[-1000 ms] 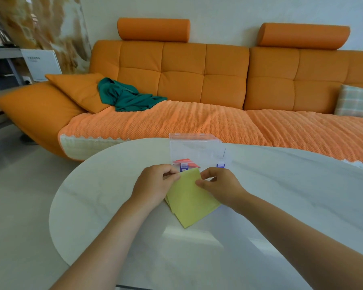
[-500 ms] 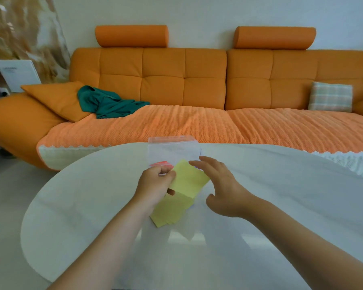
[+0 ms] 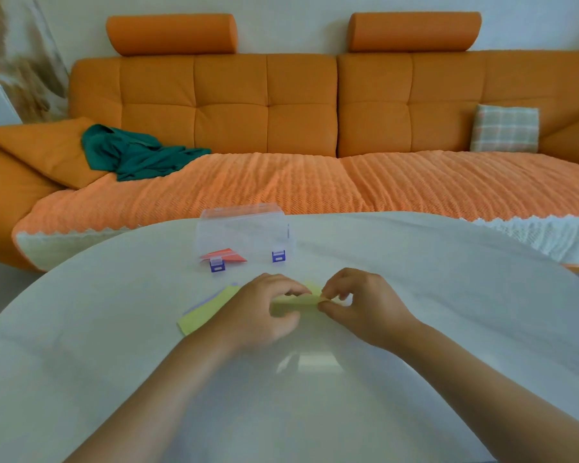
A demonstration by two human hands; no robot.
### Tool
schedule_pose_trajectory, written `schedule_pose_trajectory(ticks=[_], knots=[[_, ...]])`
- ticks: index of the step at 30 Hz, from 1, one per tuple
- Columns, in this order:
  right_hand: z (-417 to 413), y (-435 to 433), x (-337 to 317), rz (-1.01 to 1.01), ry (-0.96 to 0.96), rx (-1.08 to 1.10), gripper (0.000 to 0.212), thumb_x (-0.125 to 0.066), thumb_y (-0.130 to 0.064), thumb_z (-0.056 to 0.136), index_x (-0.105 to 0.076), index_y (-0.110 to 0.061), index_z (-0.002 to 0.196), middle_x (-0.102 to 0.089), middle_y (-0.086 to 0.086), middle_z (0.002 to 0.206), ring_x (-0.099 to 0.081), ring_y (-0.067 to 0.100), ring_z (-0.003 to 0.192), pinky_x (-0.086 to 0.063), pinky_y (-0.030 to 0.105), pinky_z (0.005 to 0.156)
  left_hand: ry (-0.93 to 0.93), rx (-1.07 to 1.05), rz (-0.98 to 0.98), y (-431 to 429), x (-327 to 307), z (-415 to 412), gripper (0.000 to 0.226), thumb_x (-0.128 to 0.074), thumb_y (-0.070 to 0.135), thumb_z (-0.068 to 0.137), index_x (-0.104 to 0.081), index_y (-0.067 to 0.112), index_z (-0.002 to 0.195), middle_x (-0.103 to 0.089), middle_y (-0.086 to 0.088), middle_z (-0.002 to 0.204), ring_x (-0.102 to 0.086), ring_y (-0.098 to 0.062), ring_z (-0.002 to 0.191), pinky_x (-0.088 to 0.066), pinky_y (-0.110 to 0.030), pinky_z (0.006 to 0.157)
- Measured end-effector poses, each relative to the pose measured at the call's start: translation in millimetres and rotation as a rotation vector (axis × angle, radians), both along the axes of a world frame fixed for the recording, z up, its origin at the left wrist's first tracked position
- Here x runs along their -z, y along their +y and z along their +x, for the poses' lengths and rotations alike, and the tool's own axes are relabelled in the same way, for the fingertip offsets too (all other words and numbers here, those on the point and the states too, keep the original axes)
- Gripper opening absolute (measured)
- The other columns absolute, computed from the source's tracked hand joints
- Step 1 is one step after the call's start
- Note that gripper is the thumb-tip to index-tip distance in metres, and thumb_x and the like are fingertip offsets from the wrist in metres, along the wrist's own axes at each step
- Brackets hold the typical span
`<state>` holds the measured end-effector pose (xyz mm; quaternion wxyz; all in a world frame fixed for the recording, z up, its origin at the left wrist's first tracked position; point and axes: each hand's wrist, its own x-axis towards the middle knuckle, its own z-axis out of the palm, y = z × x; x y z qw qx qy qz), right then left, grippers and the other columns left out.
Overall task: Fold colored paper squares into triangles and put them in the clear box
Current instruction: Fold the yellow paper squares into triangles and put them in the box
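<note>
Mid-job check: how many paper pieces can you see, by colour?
Yellow: 2 (pinched yellow piece, flat yellow piece beside it)
Purple: 1 (purple edge along the flat one)
Red: 1 (red piece in the clear box)
Total: 4

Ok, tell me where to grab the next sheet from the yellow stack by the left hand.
Probably its near-left corner: the yellow stack lies flat on the table, its right end covered by the left hand, so come from the left and peel the top sheet up.
</note>
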<state>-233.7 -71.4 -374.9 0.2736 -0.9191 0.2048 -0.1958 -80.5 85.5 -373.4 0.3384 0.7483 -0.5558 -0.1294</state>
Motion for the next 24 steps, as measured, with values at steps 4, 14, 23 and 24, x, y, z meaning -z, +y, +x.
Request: schedule_pose_trajectory(ticks=[4,14,23,24], knots=[[1.1,-6.3,-5.3,0.156,0.155,0.001,0.004,-0.068,-0.043,0.078,-0.071,-0.043,0.081,-0.065,-0.019,0.094,-0.061,0.003,0.08,-0.054,0.025,0.075,-0.045,-0.055,-0.032,-5.9,9.5,-3.3,0.017,-0.067,0.022,0.089,-0.075,0.035,0.096,-0.069,0.024,0.094,-0.062,0.001,0.093,-0.05,-0.024,0.082],[12.3,-20.2,-24.3,0.687,0.274,0.216,0.022,-0.058,-0.027,0.095,-0.071,-0.01,0.1,-0.071,0.004,0.075,-0.062,0.02,0.056,-0.043,0.023,0.044,0.028,0.044,-0.104,-8.1,18.5,-5.3,0.021,-0.077,0.013,0.084,-0.08,0.031,0.094,-0.072,0.025,0.097,-0.066,0.006,0.096,-0.05,-0.016,0.087],[11.2,-14.9,-17.2,0.504,0.184,0.112,0.013,-0.07,-0.02,0.086,-0.079,-0.028,0.081,-0.073,-0.008,0.074,-0.059,-0.002,0.055,-0.044,0.012,0.048,-0.051,0.013,-0.133,-8.0,16.0,-7.8,0.005,-0.072,0.031,0.089,-0.077,0.031,0.091,-0.057,0.028,0.121,-0.052,0.001,0.119,-0.039,-0.017,0.099],[10.0,-13.9,-16.8,0.515,0.161,0.086,0.013,-0.071,-0.02,0.087,-0.079,-0.028,0.081,-0.074,-0.008,0.075,-0.06,-0.002,0.056,-0.046,0.012,0.05,-0.071,-0.031,-0.147,-9.1,15.1,-8.0,0.004,-0.072,0.033,0.089,-0.075,0.031,0.089,-0.053,0.026,0.126,-0.048,0.0,0.122,-0.037,-0.019,0.101]])
